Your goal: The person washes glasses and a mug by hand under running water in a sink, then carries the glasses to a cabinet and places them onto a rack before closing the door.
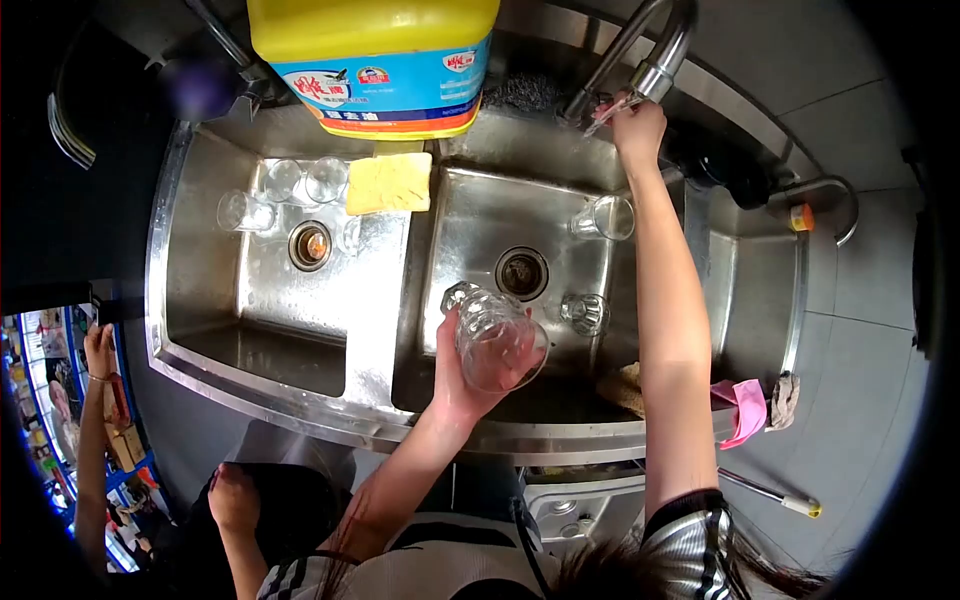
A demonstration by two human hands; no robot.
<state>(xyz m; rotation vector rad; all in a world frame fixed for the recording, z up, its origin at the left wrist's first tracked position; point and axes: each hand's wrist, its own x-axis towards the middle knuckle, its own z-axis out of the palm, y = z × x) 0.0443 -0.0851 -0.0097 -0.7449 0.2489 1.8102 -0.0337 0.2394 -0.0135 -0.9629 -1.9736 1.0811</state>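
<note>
My left hand [480, 365] is wrapped round a clear glass [495, 340] over the front of the middle basin [460, 240]. Up at the back right, my right hand [635, 122] is at the faucet [655, 75], its fingers bent by the spout. Something clear and shiny shows at those fingertips, too small to make out. In the middle basin one glass [605, 217] lies on its side near my right forearm, and another [584, 314] is right of the drain. Several glasses [285, 181] are in the left basin. A yellow sponge [389, 184] rests on the divider.
A large yellow detergent jug [375, 65] stands behind the sink. Pink cloth [742, 412] hangs over the front right rim. Another person's hand [234, 498] is at the lower left, and a raised hand [99, 350] is at the far left.
</note>
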